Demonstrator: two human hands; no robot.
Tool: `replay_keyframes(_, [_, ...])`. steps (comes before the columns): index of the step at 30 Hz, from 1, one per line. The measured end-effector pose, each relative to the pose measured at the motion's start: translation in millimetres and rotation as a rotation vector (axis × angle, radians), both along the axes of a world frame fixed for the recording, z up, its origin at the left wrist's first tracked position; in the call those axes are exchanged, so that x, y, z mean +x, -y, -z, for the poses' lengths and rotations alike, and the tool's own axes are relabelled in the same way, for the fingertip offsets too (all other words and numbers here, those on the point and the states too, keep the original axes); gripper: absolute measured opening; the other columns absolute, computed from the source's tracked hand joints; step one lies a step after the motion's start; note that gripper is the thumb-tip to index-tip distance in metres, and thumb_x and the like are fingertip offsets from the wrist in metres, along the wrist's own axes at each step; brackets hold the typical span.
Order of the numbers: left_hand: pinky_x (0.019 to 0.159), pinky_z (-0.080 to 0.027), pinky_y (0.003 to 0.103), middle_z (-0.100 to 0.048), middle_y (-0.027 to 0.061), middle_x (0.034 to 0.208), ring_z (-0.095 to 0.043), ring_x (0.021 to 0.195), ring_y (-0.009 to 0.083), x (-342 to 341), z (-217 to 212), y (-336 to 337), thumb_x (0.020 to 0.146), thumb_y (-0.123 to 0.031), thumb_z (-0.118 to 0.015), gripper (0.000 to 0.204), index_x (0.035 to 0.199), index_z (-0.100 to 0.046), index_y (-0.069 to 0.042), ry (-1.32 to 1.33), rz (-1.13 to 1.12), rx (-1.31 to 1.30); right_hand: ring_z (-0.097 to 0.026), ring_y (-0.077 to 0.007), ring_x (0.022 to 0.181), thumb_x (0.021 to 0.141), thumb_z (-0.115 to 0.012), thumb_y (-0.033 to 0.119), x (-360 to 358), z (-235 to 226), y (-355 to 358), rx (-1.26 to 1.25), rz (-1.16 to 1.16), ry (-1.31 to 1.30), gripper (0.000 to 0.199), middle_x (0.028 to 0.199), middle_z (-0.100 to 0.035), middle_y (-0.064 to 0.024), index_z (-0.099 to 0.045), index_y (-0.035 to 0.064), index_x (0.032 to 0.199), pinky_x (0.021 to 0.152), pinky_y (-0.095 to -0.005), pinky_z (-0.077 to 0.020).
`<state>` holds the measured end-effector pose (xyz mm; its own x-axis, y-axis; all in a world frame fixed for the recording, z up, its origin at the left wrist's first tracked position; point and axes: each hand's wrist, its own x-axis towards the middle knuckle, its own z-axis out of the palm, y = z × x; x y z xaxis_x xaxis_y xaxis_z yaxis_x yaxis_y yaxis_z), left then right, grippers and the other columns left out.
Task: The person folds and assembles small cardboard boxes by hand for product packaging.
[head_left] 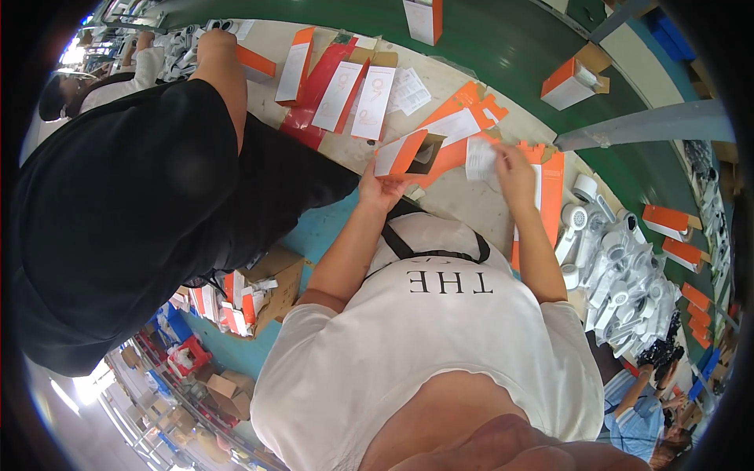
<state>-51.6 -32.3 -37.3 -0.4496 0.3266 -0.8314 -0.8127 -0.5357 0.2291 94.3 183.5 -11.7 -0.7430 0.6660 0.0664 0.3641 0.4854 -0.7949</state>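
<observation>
A person in black stands at the left, one arm reaching onto the tabletop. A green conveyor belt runs beyond it. A heap of white handheld devices lies at the right. Left hand: fingers closed on the lower edge of an open orange-and-white carton, held just above the tabletop. Right hand: fingers pinching a white folded leaflet just beside the carton's open mouth.

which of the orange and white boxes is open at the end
The box in the left hand: the held box shows a dark open end, unlike the flat cartons lying on the table.
</observation>
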Motion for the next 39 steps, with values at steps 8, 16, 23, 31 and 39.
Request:
replay_keyframes(8, [0.091,-0.043,0.052,-0.052,0.0146,0.116,-0.053,0.106,0.0302,3,3,4,0.093,-0.031,-0.038,0.039,0.12,-0.044,-0.004,0.092,0.039,0.042,-0.05,-0.0285,0.107,0.072,-0.064,0.011,-4,-47,32,0.389,-0.555,-0.211,0.041,0.115,-0.054,-0.0098,-0.053,0.0112,0.112,0.086,-0.04,-0.0414])
replay_keyframes(16, [0.089,-0.035,0.055,-0.047,0.0139,0.118,-0.042,0.114,0.0364,7,-6,18,0.079,-0.04,-0.06,0.062,0.126,-0.038,-0.005,-0.697,0.468,-0.589,-0.056,-0.023,0.081,0.08,-0.06,0.019,-45,-82,36,0.123,-0.578,0.176,0.018,0.082,-0.061,-0.0108,-0.06,0.001,0.085,0.076,-0.0353,-0.0398])
replay_keyframes(23, [0.097,-0.029,0.049,-0.037,0.0153,0.13,-0.036,0.118,0.0345,0,-70,13,0.062,-0.036,-0.073,0.076,0.125,-0.041,-0.008,-2.128,1.102,-1.246,-0.056,-0.0128,0.08,0.084,-0.056,0.014,-67,-76,35,-0.384,-0.285,0.015,0.024,0.09,-0.061,-0.0074,-0.055,0.0,0.104,0.068,-0.0252,-0.0432])
replay_keyframes(31, [0.096,-0.037,0.039,-0.04,0.024,0.126,-0.045,0.114,0.0358,-112,-48,22,0.063,-0.021,-0.07,0.083,0.131,-0.03,0.002,-1.524,0.847,-1.32,-0.023,-0.0363,0.129,0.077,-0.063,0.021,28,5,13,0.255,0.18,0.299,0.065,0.14,-0.027,-0.015,-0.033,0.0118,0.134,0.104,-0.0459,-0.0214])
replay_keyframes(39, [0.094,-0.036,0.036,-0.051,0.0158,0.118,-0.047,0.111,0.0238,-57,-37,-65,0.08,-0.013,-0.059,0.044,0.12,-0.047,0.001,-1.672,0.691,-0.818,-0.02,-0.039,0.129,0.079,-0.059,0.02,113,59,38,0.462,0.224,0.568,0.063,0.143,-0.022,-0.0111,-0.031,0.0168,0.136,0.104,-0.0511,-0.0191])
